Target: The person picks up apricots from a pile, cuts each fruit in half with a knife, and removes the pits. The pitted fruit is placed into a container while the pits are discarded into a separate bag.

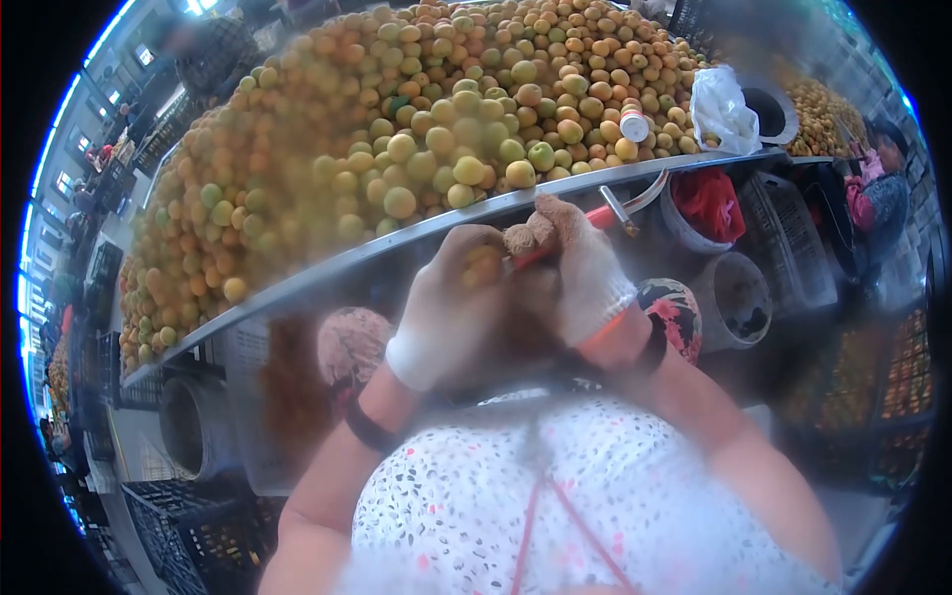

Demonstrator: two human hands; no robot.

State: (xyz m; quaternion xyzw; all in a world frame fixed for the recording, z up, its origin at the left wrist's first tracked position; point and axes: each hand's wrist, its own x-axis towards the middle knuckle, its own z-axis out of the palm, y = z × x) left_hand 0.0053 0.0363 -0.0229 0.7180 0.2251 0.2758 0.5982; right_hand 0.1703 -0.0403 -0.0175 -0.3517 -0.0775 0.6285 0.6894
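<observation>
My left hand, in a white glove with brown-stained fingertips, is closed around a blurred yellow-orange fruit that looks like an apricot. Close beside it, my right hand, gloved the same way, grips a red-handled tool. One red end of this tool points toward the fruit; its working tip is blurred and partly hidden by the fingers. Both hands meet in front of my lap, just below the metal edge of a sorting table. A large heap of similar fruit covers that table.
A white-and-red container and a white plastic bag lie at the heap's right. Below stand a bucket with a red bag, another bucket and crates. At left are a bucket and black crate. A person sits far right.
</observation>
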